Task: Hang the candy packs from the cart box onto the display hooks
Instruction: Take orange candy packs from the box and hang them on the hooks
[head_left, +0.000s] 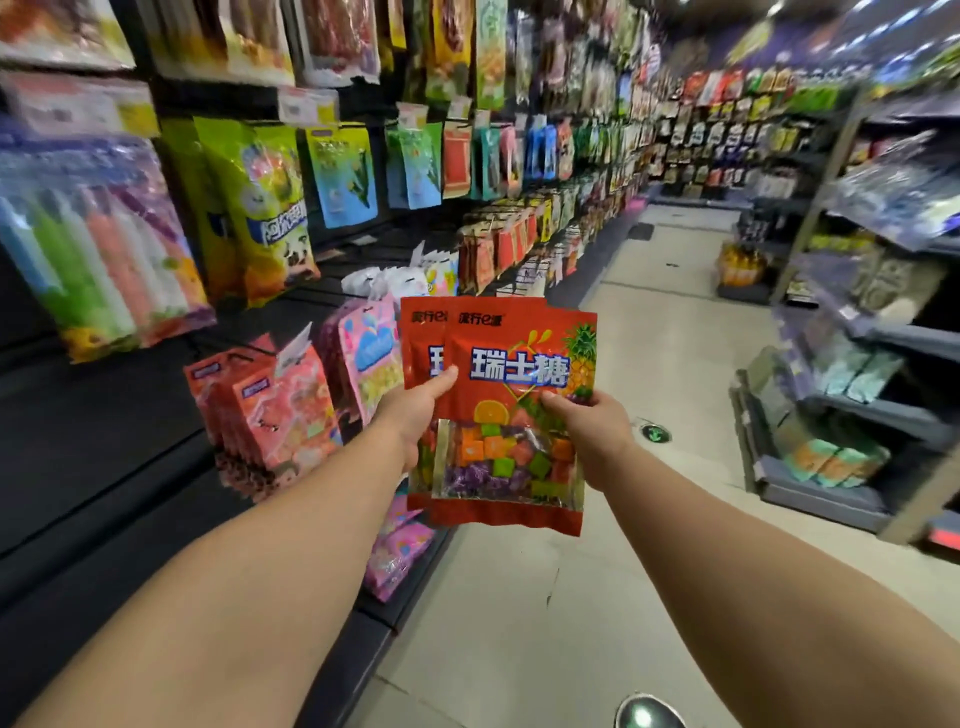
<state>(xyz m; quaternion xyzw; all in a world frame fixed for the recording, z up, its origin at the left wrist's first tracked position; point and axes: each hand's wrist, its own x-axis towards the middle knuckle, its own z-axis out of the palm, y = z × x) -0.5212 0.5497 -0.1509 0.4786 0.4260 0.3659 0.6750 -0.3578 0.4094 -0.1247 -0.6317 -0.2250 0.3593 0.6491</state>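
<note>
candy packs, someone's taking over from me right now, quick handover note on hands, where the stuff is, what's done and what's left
Left hand: grips the rear red candy pack at its left edge, thumb on the front.
Right hand: grips the front red candy pack at its right side.
Both packs are held overlapping, upright, out in the aisle beside the hanging display; neither is on a hook.
The cart box is not in view.
Done: two packs carried to the display.
Left: find their hook, hang both, then fetch more from the box.

Two overlapping red candy packs (511, 415), upright with clear windows showing colourful cubes, held mid-aisle.
</note>
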